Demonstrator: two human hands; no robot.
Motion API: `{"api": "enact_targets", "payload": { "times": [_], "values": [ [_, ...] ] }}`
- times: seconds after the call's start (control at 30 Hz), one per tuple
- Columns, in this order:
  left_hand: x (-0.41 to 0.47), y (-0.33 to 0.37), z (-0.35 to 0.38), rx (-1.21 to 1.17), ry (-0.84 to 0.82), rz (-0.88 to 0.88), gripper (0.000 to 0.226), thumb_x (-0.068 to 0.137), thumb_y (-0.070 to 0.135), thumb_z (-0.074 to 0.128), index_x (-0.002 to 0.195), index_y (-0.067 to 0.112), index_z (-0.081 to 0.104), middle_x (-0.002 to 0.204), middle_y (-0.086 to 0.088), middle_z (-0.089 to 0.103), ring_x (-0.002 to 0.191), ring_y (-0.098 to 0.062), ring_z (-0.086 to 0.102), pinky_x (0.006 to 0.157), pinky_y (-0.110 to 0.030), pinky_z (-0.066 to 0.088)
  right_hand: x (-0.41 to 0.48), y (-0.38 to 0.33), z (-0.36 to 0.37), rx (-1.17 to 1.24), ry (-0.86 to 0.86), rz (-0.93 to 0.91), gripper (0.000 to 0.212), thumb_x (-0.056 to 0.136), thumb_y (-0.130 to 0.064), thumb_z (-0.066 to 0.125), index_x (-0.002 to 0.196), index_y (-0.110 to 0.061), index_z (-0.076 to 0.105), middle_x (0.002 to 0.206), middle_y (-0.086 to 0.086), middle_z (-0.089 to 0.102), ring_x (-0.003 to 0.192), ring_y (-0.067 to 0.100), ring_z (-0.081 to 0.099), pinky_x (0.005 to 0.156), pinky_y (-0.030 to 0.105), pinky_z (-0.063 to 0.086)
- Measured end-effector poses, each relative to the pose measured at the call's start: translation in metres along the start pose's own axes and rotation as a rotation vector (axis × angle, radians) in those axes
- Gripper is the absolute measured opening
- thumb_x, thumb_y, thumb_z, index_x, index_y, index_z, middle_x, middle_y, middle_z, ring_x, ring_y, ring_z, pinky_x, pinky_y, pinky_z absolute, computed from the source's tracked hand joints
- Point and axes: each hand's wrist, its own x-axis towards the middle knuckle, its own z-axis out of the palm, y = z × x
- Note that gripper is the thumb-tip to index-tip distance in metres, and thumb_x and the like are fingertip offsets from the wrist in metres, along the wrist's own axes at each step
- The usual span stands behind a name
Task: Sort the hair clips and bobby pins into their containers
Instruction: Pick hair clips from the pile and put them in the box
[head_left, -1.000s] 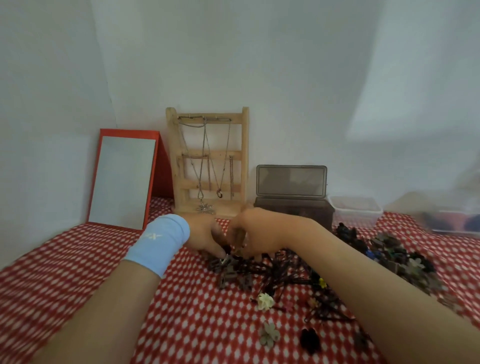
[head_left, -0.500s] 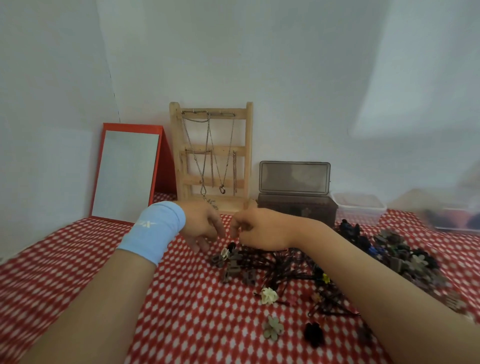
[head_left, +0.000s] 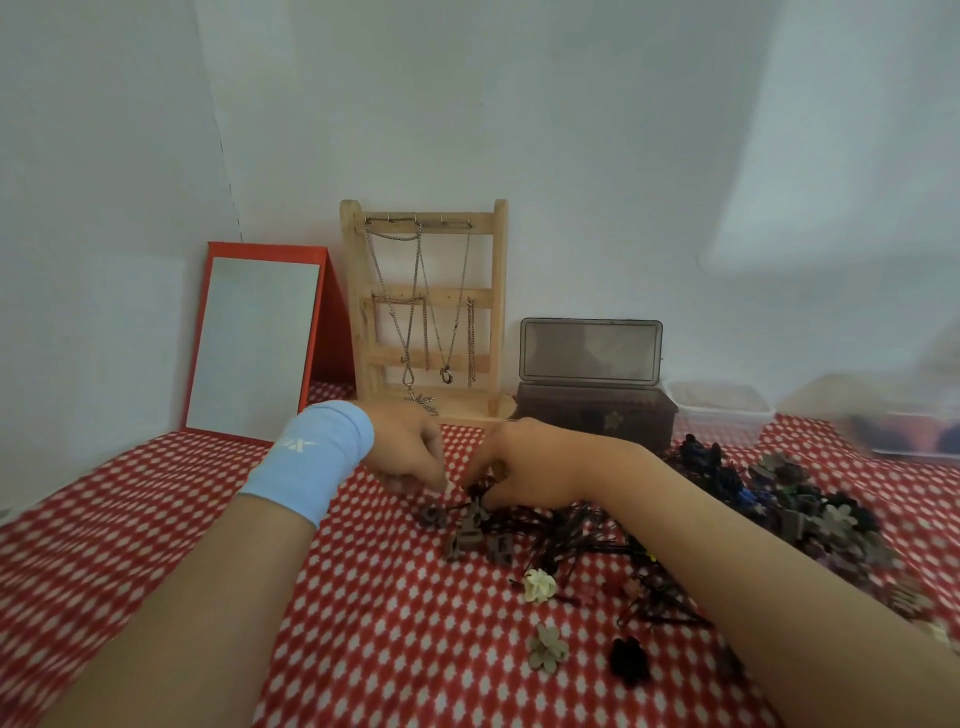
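Note:
A tangle of black bobby pins (head_left: 587, 545) lies mid-cloth, with small brown clips (head_left: 467, 535) at its left end. A heap of dark flower hair clips (head_left: 810, 509) lies to the right. My left hand (head_left: 410, 452), with a blue wristband, points its bunched fingertips down just above a brown clip (head_left: 431, 514); whether it holds anything is hidden. My right hand (head_left: 524, 467) pinches a small black clip (head_left: 475, 492) at the tangle's left end. Behind stand a smoky dark box (head_left: 592, 415) with its lid up and a clear tub (head_left: 722, 410).
Loose cream (head_left: 540, 584), beige (head_left: 548, 647) and black (head_left: 628, 660) flower clips lie nearer me. A wooden necklace rack (head_left: 423, 312) and a red-framed mirror (head_left: 254, 338) stand against the wall. A blurred clear container (head_left: 883, 426) sits far right on the red checked cloth (head_left: 389, 623).
Both hands came slightly apart and dropped their fingertips onto the left end of the bobby pin tangle. The view tilted a little.

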Motion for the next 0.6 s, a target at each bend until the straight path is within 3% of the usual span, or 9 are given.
{"api": "enact_targets", "payload": {
  "times": [0.13,0.23,0.3,0.4,0.53,0.6],
  "values": [
    [-0.008,0.001,-0.005,-0.003,0.018,0.026,0.017,0.081,0.027,0.077,0.088,0.014,0.068,0.08,-0.003,0.076,0.07,-0.013,0.067,0.069,-0.024,0.057,-0.002,0.0,-0.006,0.014,0.042,0.05,0.033,0.091,-0.034,0.071,0.12,-0.024,0.062,0.095,-0.016,0.052,0.086,0.005,0.051,0.069,0.016,0.042],
    [-0.008,0.003,-0.004,-0.051,0.041,0.06,0.021,0.083,0.025,0.076,0.095,0.012,0.065,0.079,-0.006,0.076,0.072,-0.018,0.07,0.063,-0.024,0.054,-0.005,0.002,-0.013,0.109,0.103,0.077,0.029,0.091,-0.036,0.066,0.114,-0.025,0.054,0.096,-0.011,0.053,0.087,0.011,0.054,0.067,0.023,0.042],
    [-0.007,0.004,-0.004,-0.111,0.097,0.085,0.021,0.084,0.023,0.074,0.098,0.014,0.062,0.084,-0.007,0.077,0.077,-0.024,0.073,0.063,-0.025,0.053,-0.006,0.001,-0.014,0.154,0.123,0.074,0.022,0.091,-0.034,0.063,0.108,-0.025,0.051,0.094,-0.009,0.054,0.084,0.013,0.054,0.065,0.025,0.04],
    [-0.007,0.005,-0.002,-0.172,0.26,0.14,0.015,0.088,0.022,0.071,0.1,0.018,0.062,0.091,-0.002,0.075,0.075,-0.017,0.073,0.059,-0.022,0.052,-0.008,0.0,-0.018,0.189,0.132,0.088,0.021,0.093,-0.031,0.062,0.109,-0.027,0.049,0.096,-0.009,0.055,0.082,0.009,0.054,0.066,0.024,0.042],
    [0.007,0.02,-0.005,-0.193,0.491,0.18,0.018,0.09,0.023,0.068,0.109,0.025,0.069,0.097,0.005,0.066,0.08,-0.013,0.067,0.084,-0.029,0.054,-0.011,0.026,-0.041,0.175,0.289,0.224,0.029,0.091,-0.027,0.064,0.116,-0.025,0.05,0.115,0.001,0.059,0.099,0.017,0.057,0.079,0.027,0.045],
    [0.022,0.035,-0.012,-0.146,0.555,0.207,0.021,0.093,0.025,0.065,0.114,0.028,0.069,0.097,0.008,0.061,0.083,-0.009,0.062,0.088,-0.03,0.051,-0.012,0.046,-0.053,0.102,0.319,0.313,0.034,0.093,-0.022,0.062,0.125,-0.02,0.05,0.121,0.005,0.059,0.101,0.02,0.056,0.083,0.03,0.047]
  ]
}}
